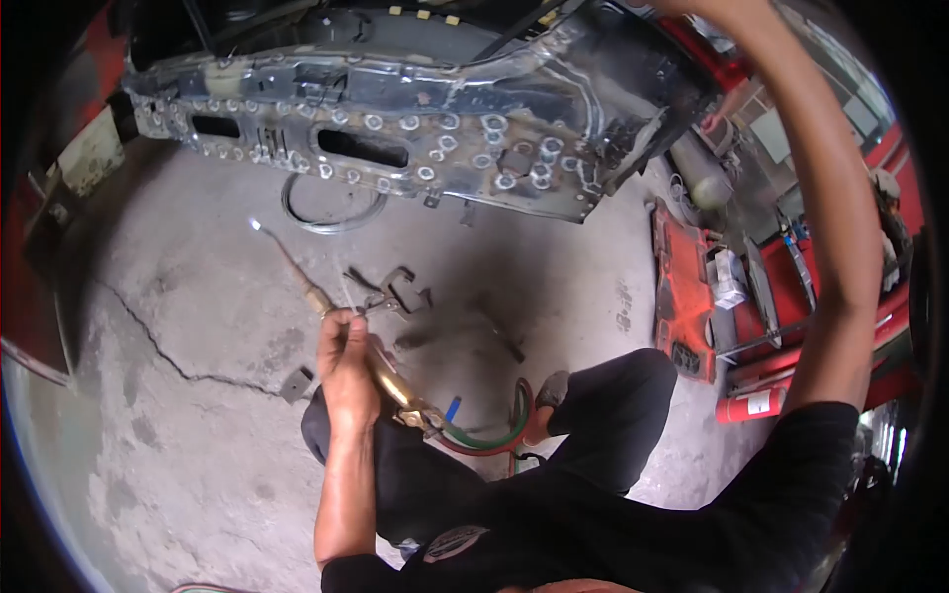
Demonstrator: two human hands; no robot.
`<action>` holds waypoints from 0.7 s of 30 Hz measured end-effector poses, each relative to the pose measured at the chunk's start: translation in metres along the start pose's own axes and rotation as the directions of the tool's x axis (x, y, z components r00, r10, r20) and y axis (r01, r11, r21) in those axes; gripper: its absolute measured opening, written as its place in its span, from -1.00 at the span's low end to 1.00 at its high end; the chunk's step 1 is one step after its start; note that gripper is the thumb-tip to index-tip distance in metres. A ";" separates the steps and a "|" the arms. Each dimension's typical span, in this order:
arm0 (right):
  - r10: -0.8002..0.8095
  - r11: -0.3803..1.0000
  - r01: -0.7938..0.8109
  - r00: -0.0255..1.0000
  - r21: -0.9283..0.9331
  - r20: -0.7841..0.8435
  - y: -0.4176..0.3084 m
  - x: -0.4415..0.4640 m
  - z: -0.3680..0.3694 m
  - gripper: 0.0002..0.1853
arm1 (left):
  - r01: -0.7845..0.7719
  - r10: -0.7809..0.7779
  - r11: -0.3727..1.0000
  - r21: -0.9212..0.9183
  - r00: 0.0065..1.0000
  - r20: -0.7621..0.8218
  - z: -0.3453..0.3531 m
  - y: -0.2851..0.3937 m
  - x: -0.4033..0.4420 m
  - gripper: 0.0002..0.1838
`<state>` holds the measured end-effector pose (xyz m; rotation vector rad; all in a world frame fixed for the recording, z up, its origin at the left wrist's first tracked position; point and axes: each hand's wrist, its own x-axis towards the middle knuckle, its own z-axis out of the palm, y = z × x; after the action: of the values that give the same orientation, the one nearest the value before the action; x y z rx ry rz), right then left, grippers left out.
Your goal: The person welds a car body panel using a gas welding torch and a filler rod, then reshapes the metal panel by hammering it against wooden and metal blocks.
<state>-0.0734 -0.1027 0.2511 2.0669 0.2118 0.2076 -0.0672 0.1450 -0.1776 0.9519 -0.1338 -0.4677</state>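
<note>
My left hand (348, 371) is closed around the brass gas torch (392, 382). Its long neck points up and to the left, and a small bright flame glows at the tip. Green and red hoses (484, 441) run from the torch's rear end beside my knees. My right arm is raised along the right side, and only part of my right hand (682, 5) shows at the top edge; its fingers are hidden. In front of me stands a worn metal car body panel (455, 128) with many whitish ringed spots and two dark slots.
Locking clamps (400, 294) and a wire coil (333, 222) lie on the cracked concrete floor (217, 316). At the right are a red tool case (682, 296), a red cylinder (749, 405), a grey gas cylinder (700, 170) and red shelving with tools.
</note>
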 end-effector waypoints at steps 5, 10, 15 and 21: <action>0.206 0.920 -0.145 0.969 0.363 -0.135 -0.033 -0.139 0.162 -0.18 | -0.031 0.031 0.998 0.046 0.999 -0.012 0.002 0.002 -0.003 -0.94; 0.337 0.871 -0.265 0.935 0.414 -0.110 -0.030 -0.196 0.202 -0.16 | -0.004 0.009 0.995 0.099 0.999 -0.048 -0.001 0.002 -0.016 -0.93; 0.323 0.866 -0.141 0.890 0.480 -0.322 -0.056 -0.177 0.238 -0.13 | 0.023 -0.004 0.991 0.131 0.989 -0.148 -0.015 -0.003 0.000 -0.95; 0.385 0.822 -0.333 0.922 0.462 -0.020 -0.039 -0.218 0.228 -0.09 | 0.042 -0.038 0.991 0.128 0.999 -0.036 0.015 -0.010 0.000 -0.95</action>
<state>-0.2334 -0.3283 0.0942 2.5554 -0.0804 0.5542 -0.0747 0.1291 -0.1770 1.0904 -0.1160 -0.4847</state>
